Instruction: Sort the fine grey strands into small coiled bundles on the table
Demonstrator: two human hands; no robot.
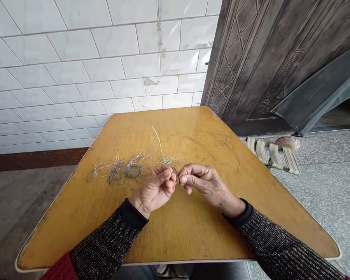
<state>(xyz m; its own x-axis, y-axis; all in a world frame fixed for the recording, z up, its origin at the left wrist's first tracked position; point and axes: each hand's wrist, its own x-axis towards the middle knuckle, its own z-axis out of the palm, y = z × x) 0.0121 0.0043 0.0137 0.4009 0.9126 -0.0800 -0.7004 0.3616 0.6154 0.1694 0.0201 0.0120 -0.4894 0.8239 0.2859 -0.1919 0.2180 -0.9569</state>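
Both hands meet above the middle of the table, pinching a thin wire [158, 139]. One end of it rises up and away past my left hand [159, 184], whose thumb and fingers are closed on it. My right hand [202, 181] pinches another part of the wire just to the right, its fingertips close to those of the left. A short bit of wire shows between the two hands. Behind them lies a bunch of cut wires [170, 160], partly hidden by my fingers. To the left sits a coiled wire bundle [133, 168] beside further tangled wire [115, 171].
Loose thin brown wires [205, 140] are scattered over the back right of the wooden table [192, 229]. A white tiled wall [113, 42] stands behind, a dark carved door [259, 70] at the right. A striped stool [274, 153] is on the floor beyond the table's right edge.
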